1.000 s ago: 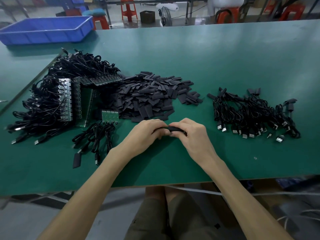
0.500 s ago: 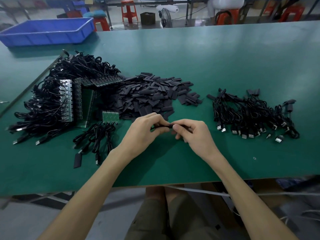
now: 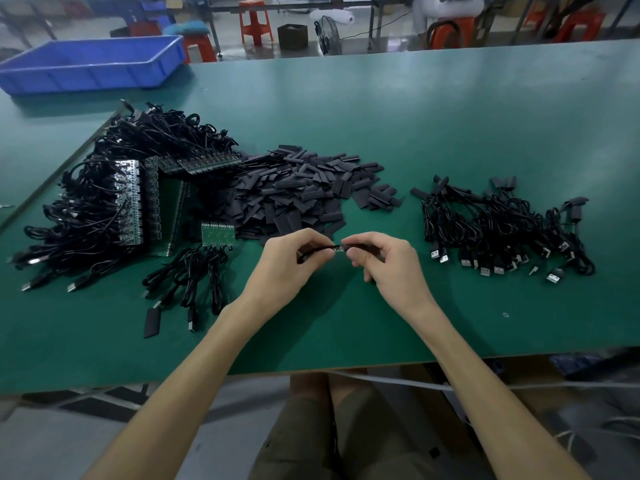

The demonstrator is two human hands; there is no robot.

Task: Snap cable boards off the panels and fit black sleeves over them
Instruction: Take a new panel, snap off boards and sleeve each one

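My left hand (image 3: 292,261) pinches a thin black cable whose small board (image 3: 337,249) pokes out between my hands. My right hand (image 3: 388,263) pinches a black sleeve (image 3: 360,244) right at the board's tip. Both hands hover just above the green table (image 3: 450,109), near its front. Behind them lies a heap of loose black sleeves (image 3: 298,192). To the left, green panels (image 3: 156,199) stand among a big tangle of cables. A small panel piece (image 3: 218,233) with cables attached lies just left of my left hand.
A pile of sleeved cables (image 3: 502,226) with USB plugs lies to the right. A single sleeve (image 3: 152,322) rests at the front left. A blue bin (image 3: 90,65) sits at the back left corner. Stools and a fan stand beyond the table.
My hands have drawn slightly apart and lifted a little. The board's end now shows between them, where before the fingers and sleeve covered it.
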